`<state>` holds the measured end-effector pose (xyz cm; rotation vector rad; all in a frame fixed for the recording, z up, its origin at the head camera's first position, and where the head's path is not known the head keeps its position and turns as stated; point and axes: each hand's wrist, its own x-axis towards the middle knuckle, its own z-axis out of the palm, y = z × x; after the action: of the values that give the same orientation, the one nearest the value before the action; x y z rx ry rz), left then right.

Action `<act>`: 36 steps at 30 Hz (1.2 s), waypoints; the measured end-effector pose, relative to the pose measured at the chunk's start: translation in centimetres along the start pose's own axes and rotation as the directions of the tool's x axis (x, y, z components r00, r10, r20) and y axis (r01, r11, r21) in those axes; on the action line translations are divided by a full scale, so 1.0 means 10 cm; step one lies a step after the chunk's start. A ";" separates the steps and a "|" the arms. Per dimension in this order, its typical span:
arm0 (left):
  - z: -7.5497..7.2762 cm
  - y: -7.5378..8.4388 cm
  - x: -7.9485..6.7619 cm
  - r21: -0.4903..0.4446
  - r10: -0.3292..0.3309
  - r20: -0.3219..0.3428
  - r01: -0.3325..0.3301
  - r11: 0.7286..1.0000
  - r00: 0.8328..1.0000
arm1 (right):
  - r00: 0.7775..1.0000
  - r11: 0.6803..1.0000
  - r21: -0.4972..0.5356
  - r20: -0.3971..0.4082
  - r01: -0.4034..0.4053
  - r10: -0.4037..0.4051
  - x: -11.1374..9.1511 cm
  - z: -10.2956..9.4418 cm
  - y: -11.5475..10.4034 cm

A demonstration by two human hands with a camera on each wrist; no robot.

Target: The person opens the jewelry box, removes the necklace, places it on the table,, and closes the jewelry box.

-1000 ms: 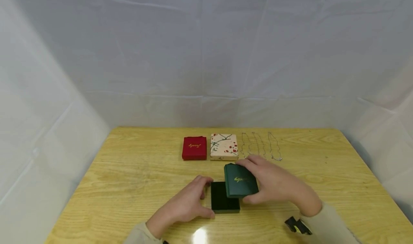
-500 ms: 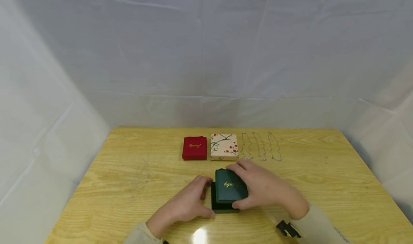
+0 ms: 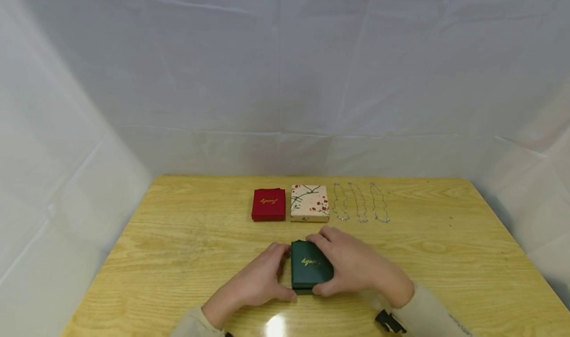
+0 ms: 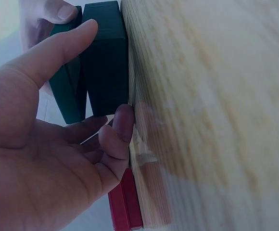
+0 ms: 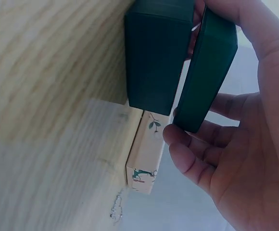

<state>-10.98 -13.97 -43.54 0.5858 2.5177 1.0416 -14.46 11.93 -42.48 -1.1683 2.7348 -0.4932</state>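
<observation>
A dark green jewelry box base (image 4: 106, 62) stands on the table with its lid (image 3: 307, 263) right over it. The lid bears gold lettering. Both wrist views show the lid slightly tilted, a narrow wedge of space between it and the base. My right hand (image 3: 356, 265) grips the lid from the right, thumb on the near side and fingers on the far side. From the left, my left hand (image 3: 258, 277) holds the base, with the thumb at its near side and fingers round the far corner. The inside of the base is hidden beneath the lid.
Behind the green box lie a red jewelry box (image 3: 268, 205) and a cream box with a floral branch print (image 3: 309, 203). To their right, three thin silver chains (image 3: 358, 203) lie side by side on the wooden table (image 3: 187, 238). White sheeting (image 3: 285, 79) surrounds the table's back and sides.
My right hand has brought the green lid left and down, from partly beside the base to over it. The left hand has stayed at the base.
</observation>
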 end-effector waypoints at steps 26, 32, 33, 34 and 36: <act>0.02 -0.02 0.01 -0.046 0.016 -0.014 -0.017 0.999 1.000 | 0.999 1.000 0.007 0.040 -0.023 0.023 0.01 0.04 -0.02; 0.02 -0.01 0.01 -0.041 0.003 -0.007 -0.004 0.999 1.000 | 0.998 0.999 0.036 0.058 -0.029 0.027 0.01 0.04 -0.03; 0.02 -0.01 0.01 -0.040 0.000 -0.006 0.000 0.999 1.000 | 0.998 0.999 0.037 0.060 -0.029 0.027 0.01 0.04 -0.03; 0.02 -0.01 0.01 -0.041 -0.003 -0.004 0.003 0.999 1.000 | 0.998 0.999 0.037 0.063 -0.028 0.026 0.01 0.04 -0.03; 0.02 -0.01 0.01 -0.040 -0.006 -0.002 0.006 0.999 1.000 | 0.997 0.999 0.038 0.067 -0.028 0.026 0.01 0.04 -0.03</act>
<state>-10.96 -13.87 -43.71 0.5655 2.4929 1.0886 -14.22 11.59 -42.76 -1.1163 2.6685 -0.4935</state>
